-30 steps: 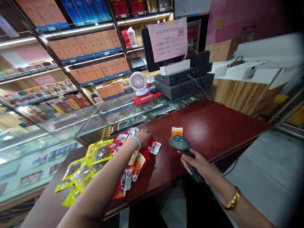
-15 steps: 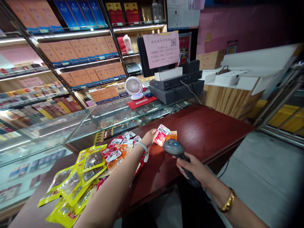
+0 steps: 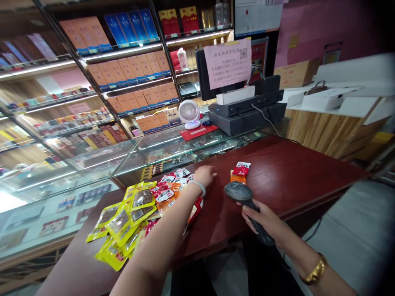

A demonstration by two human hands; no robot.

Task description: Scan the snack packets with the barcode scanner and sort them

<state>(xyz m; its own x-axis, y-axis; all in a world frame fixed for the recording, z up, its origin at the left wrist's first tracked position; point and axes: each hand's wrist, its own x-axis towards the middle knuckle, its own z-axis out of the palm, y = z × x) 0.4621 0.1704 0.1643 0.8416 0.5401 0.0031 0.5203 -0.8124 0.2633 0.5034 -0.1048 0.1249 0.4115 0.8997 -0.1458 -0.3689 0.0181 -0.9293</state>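
Grips a dark grey handheld scanner (image 3: 239, 190) in the right hand (image 3: 262, 220), wrapping bent fingers round the handle and pointing the broad, rounded head forward. Shows, just beyond that head, an orange packet (image 3: 237, 179) partly covered by a small red-and-white packet (image 3: 241, 169), glossy, with print too small to read. Curves the left hand (image 3: 206, 176) loosely, palm down, near the heap's far edge; cannot tell, from its back, exactly how far open or whether holding anything. Spreads, under and beside the left forearm, shiny red, orange and white packets (image 3: 162, 193); farther left, overlaps bright yellow packets (image 3: 119, 224) with clear windows onto brown contents. Has a polished dark red tabletop (image 3: 296, 172) beneath both hands, catching a pale glare ahead of the right. Borders, beyond the left hand, on a glass display counter (image 3: 126, 162), bearing a white fan (image 3: 189, 112) and a red mat (image 3: 199, 132). Displays, farther past the hands, a pink handwritten sheet (image 3: 228, 61) and lit shelves of orange boxes (image 3: 129, 70).
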